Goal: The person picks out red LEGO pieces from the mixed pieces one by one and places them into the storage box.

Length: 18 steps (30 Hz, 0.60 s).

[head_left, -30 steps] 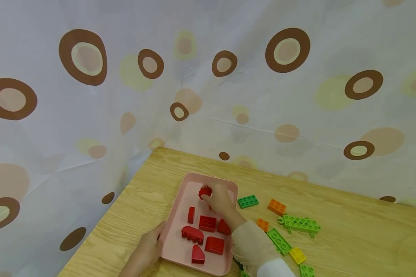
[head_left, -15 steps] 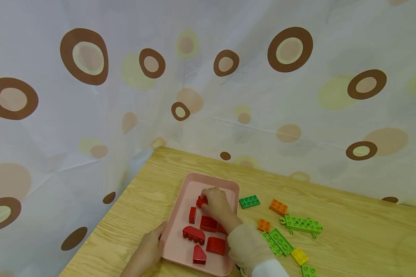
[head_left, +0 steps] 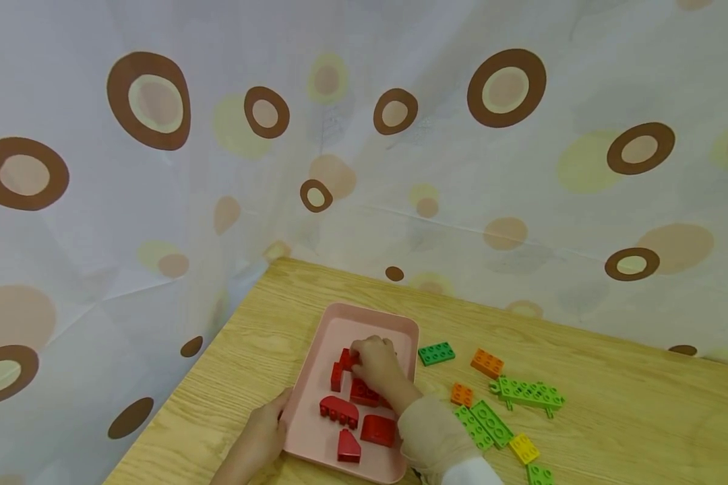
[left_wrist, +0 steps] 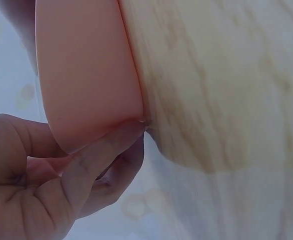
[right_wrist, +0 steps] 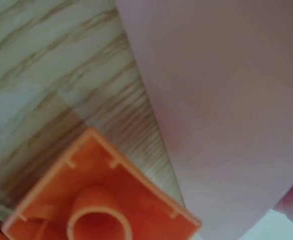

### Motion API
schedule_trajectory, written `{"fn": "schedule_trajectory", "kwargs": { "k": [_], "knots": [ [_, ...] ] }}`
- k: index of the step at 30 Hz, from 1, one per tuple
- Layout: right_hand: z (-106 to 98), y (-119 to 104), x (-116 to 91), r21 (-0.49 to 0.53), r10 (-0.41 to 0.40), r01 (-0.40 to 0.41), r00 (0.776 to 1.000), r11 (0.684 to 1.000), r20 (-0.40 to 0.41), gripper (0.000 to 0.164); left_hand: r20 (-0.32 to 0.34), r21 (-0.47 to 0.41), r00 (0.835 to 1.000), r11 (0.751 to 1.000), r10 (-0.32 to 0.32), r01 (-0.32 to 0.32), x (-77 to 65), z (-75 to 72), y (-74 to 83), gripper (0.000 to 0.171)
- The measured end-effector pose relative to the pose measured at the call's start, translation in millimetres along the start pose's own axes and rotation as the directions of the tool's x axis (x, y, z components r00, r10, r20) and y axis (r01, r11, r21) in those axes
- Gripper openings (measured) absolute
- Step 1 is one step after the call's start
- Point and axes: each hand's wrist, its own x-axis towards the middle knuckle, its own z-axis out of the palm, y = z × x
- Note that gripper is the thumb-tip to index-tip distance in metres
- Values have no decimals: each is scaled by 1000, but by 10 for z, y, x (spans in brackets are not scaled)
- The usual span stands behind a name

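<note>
In the head view, a pink tray (head_left: 306, 421) with several red toy bricks stands on the table. My left hand (head_left: 261, 431) grips the tray's near left side; the left wrist view shows thumb and fingers (left_wrist: 101, 155) pinching its corner. Inside the tray's far half, my right hand (head_left: 379, 364) has curled fingers on a red brick (head_left: 345, 358), partly hidden beneath them. Close by stand a narrow upright red brick (head_left: 336, 377) and a studded one (head_left: 362, 392). Nearer me lie an arched red brick (head_left: 339, 410), a rounded one (head_left: 378, 430) and a sloped one (head_left: 348, 446).
Right of the tray on the wooden table (head_left: 619, 417) lie a dark green brick (head_left: 437, 353), orange bricks (head_left: 487, 363), a light green wheel-base-like piece (head_left: 529, 393), light green bricks (head_left: 491, 424) and a yellow brick (head_left: 524, 448). A patterned curtain (head_left: 352, 269) hangs behind.
My right hand has moved a red brick from the tray's far end toward me and slightly left, close to the narrow upright brick. My left hand keeps its hold on the tray.
</note>
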Motion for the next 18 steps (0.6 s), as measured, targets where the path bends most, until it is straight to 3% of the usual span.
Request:
{"fn": "schedule_trajectory", "kwargs": {
  "k": [6,9,13,18],
  "knots": [
    [-75,125,-129,125,-80,103,981,987,-175,5,13,-7,1000,1000,20,-20,42,16,-15,43],
    [-185,175,-290,172,-79,120,971,978,-227,5,62,-44,998,999,-13,16,52,-3,-38,44],
    [-411,181,-656,248,-52,95,983,964,-176,9,77,3,996,999,-34,34,45,-81,-25,43],
    [-653,196,-1188,329,-18,22,1000,944,-16,10,-88,179,994,983,61,-44,-55,-158,206,34]
  ]
}}
